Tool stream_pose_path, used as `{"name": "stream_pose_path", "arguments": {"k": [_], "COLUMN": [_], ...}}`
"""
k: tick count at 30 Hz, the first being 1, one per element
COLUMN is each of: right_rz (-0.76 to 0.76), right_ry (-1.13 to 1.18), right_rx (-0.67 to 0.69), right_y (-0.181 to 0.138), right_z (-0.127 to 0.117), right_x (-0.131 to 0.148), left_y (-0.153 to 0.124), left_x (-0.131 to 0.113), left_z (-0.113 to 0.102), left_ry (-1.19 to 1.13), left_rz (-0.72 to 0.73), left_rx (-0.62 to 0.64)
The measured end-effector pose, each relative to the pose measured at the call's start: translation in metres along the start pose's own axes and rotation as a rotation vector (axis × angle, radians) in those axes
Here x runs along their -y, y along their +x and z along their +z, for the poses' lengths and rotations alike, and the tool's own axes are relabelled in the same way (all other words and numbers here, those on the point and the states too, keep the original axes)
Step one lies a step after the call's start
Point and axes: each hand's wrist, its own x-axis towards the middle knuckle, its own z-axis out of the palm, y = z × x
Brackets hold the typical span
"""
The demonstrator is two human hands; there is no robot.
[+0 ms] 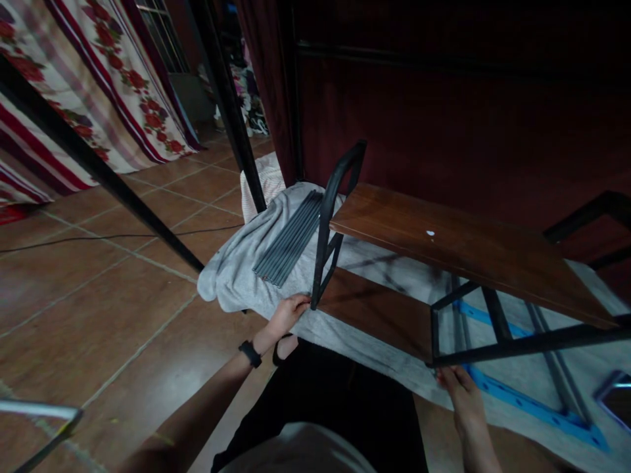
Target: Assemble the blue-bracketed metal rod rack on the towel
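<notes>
A shelf unit with a black metal frame (323, 230) and brown wooden boards (458, 243) stands on a grey blanket (236, 263) on the floor. My left hand (288, 314), with a black watch on its wrist, is closed around the foot of the frame's left end piece. My right hand (456, 384) grips the lower black bar at the frame's near right side. A bundle of grey metal rods (290, 238) lies on the blanket, left of the frame.
Brown tiled floor (98, 282) spreads to the left, with a thin cable across it. Slanted black poles (98, 174) rise beside floral curtains (108, 72). A dark red wall (468, 118) stands behind. Blue strips (532, 407) lie under the shelf.
</notes>
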Motion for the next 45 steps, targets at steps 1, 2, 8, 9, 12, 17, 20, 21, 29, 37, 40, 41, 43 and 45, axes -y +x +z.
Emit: {"name": "stream_pose_path", "arguments": {"k": [1,2,8,9,12,17,20,21,29,37,40,41,43,45], "right_rz": [0.019,0.039,0.067,0.064,0.095,0.18,0.192,0.193,0.114,0.092,0.059,0.05,0.05,0.065], "right_ry": [0.032,0.061,0.058,0.044,0.026,0.039,0.039,0.037,-0.089,-0.168,-0.211,-0.216,-0.214,-0.217], "right_rx": [0.005,0.009,0.036,0.041,0.063,0.096,0.097,0.098,0.111,0.107,0.115,0.122,0.138,0.159], "right_y": [-0.002,-0.003,-0.004,-0.003,0.001,0.007,0.007,0.006,0.012,0.016,0.015,0.015,0.018,0.021], "right_z": [-0.001,-0.002,-0.005,-0.006,-0.01,-0.018,-0.02,-0.02,-0.02,-0.018,-0.016,-0.016,-0.014,-0.012], "right_x": [-0.001,-0.001,-0.001,-0.001,-0.002,-0.005,-0.007,-0.007,-0.012,-0.007,-0.003,-0.002,0.0,0.001], "left_y": [0.0,0.0,0.0,0.0,-0.001,-0.006,-0.007,-0.006,-0.005,0.01,0.013,0.013,0.013,0.013], "left_x": [0.0,0.0,0.004,0.004,0.004,0.002,0.0,0.0,-0.006,0.006,0.008,0.008,0.008,0.007], "left_z": [0.0,0.0,0.007,0.008,0.007,0.0,-0.005,-0.006,-0.012,0.009,0.015,0.015,0.016,0.015], "left_ry": [0.006,0.003,-0.044,-0.032,0.036,0.266,0.408,0.444,0.383,-0.213,-0.357,-0.4,-0.479,-0.514], "left_rz": [0.008,0.007,-0.051,-0.043,0.032,0.207,0.258,0.271,0.282,-0.241,-0.336,-0.357,-0.395,-0.395], "left_rx": [0.003,0.003,-0.014,-0.01,0.018,0.074,0.116,0.13,0.173,0.062,0.058,0.048,0.028,0.03]}}
